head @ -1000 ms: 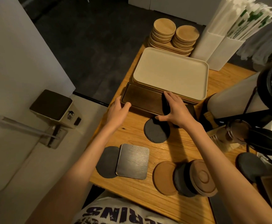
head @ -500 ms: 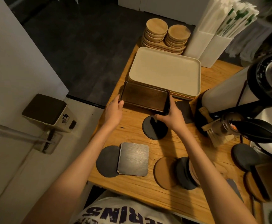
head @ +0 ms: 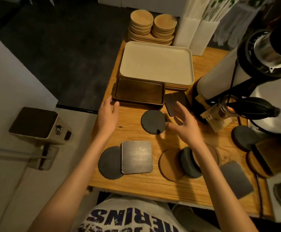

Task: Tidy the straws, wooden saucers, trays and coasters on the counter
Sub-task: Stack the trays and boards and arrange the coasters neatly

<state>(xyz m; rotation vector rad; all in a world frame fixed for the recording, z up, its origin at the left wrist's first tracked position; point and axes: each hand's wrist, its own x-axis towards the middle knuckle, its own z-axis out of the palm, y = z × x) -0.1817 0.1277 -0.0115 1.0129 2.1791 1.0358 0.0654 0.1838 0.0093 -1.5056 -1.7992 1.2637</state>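
Note:
A dark wooden tray (head: 139, 92) lies flat in front of the stacked cream trays (head: 156, 62). My left hand (head: 108, 113) touches its near left corner with relaxed fingers. My right hand (head: 185, 122) hovers open and holds nothing, between a round dark coaster (head: 153, 122) and a dark square coaster (head: 174, 101). Two stacks of wooden saucers (head: 152, 25) stand at the back, beside white holders of wrapped straws (head: 201, 20). More coasters lie near the front edge: a square one (head: 136, 156) overlapping a round dark one (head: 108, 162), a cork round (head: 170, 164), another square (head: 235, 180).
A coffee grinder (head: 246, 67) and a dark kettle (head: 251, 108) crowd the right side of the wooden counter (head: 136, 185). Another round dark coaster (head: 244, 137) lies by the kettle. A small white box with a dark top (head: 39, 124) sits on the lower white surface at left.
Both hands have let go of the dark tray, now set down in front of the cream trays. My right hand drew back and opened over the coasters.

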